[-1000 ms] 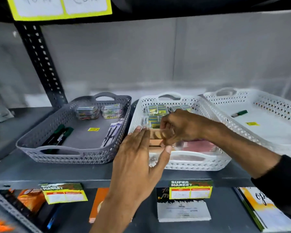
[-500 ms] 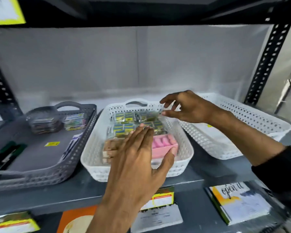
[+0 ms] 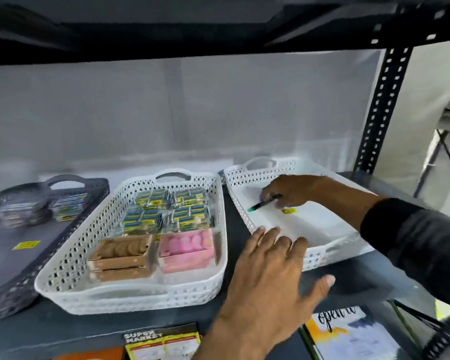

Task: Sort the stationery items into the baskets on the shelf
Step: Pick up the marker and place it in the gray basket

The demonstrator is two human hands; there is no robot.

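Note:
Three baskets stand side by side on the grey shelf. Inside the right white basket (image 3: pixel 330 245), my right hand (image 3: pixel 291 190) is shut on a green-tipped black pen (image 3: pixel 264 203), just above a yellow sticker on the basket floor. My left hand (image 3: pixel 270 271) hovers open, fingers spread, over the shelf in front of that basket's near left corner. The middle white basket (image 3: pixel 63 268) holds several small yellow-and-blue packs (image 3: pixel 166 209), a brown box (image 3: pixel 122 255) and a pink box (image 3: pixel 186 249). The grey basket (image 3: pixel 8 289) at left holds clear packs and a yellow sticker.
A black perforated upright (image 3: pixel 379 107) stands at the right rear, with the shelf above close overhead. A "super market" price tag (image 3: pixel 161 344) hangs on the shelf's front edge. Notebooks (image 3: pixel 348 333) lie on the lower shelf.
My right hand has left the middle basket, moved into the right basket and closed on the pen. My left hand shifted right, off the middle basket. The view has swung rightwards.

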